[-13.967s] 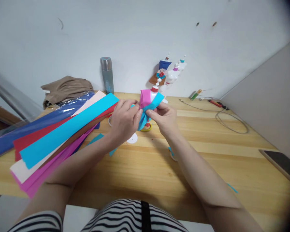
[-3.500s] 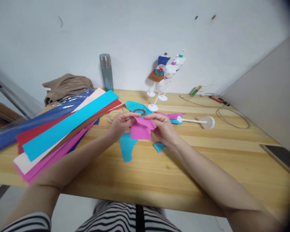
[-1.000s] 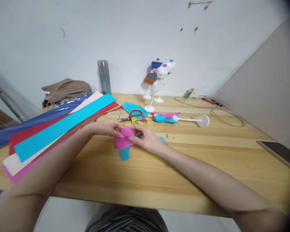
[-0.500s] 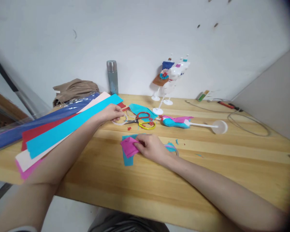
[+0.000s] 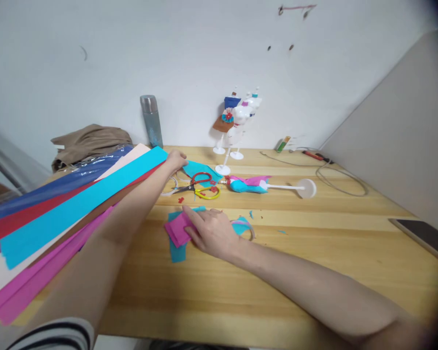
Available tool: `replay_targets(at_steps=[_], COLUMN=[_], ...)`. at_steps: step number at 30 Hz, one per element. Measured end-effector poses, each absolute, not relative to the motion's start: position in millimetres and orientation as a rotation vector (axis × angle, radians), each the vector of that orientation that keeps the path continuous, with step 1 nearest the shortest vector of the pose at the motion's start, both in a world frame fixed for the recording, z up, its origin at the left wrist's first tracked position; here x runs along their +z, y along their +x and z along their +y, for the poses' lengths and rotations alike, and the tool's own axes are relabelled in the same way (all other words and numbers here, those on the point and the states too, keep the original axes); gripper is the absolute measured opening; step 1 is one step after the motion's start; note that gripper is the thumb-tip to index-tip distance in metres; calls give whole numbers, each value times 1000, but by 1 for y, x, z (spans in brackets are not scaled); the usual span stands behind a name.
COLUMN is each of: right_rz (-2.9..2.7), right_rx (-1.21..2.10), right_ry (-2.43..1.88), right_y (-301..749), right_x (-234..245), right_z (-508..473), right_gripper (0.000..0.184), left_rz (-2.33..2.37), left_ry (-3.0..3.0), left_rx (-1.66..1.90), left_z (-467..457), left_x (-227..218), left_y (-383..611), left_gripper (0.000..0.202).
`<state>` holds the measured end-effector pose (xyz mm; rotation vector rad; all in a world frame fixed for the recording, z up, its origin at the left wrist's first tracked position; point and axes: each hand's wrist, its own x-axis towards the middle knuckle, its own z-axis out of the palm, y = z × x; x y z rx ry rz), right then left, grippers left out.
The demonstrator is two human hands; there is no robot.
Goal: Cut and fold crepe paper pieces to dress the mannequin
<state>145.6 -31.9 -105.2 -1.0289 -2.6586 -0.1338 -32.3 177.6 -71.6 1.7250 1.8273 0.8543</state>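
Fingers of the right hand rest on folded pink paper; the left hand reaches out at 11 o'clock

Thumb and forefinger of the right hand are slightly parted against the pink paper, which lies at 9 o'clock from that hand; whether they pinch it or only press on it, I cannot tell. The left fingers are bent, their tips at or just beside the corner of a cyan sheet, and their grip cannot be made out.

Directions run from the right hand. A pale wall fills the far side, at 12 o'clock, behind the wooden tabletop. Long paper strips in cyan, red, pale pink, brown and magenta fan out at 9 o'clock, partly behind the left forearm. Glossy-wrapped blue material lies beyond them, between 9 and 10, and a crumpled brown cloth at 10. White forms stand between 12 and 1, one dressed in blue and brown. Another form, clad in cyan and pink, lies on its side between 1 and 2. A metal-topped flask stands near 11, and a dark flat device lies at 3.

The cyan sheet is at 11 to 12. Scissors with one red and one yellow handle lie open at 11, just below it. A cyan piece sits beneath the pink paper, showing past its edges. A ring lies by the wrist at 3. Smallest are the red scraps around 10 to 12.
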Motion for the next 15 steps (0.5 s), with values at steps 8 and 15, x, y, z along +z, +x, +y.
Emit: replay_targets(at_steps=[8,15], right_rz=[-2518,-2133], right_rx=[-231,11], right_ry=[-907,-856], right_y=[148,168], right_x=[-116,-95], right_z=[-27,6], right_gripper=[49,50], left_rz=[1702,1115], left_ry=[2041,2055], left_rx=[1122,1450], left_z=[147,97], left_x=[-28,14], left_y=[-38,-51], left_gripper=[41,32])
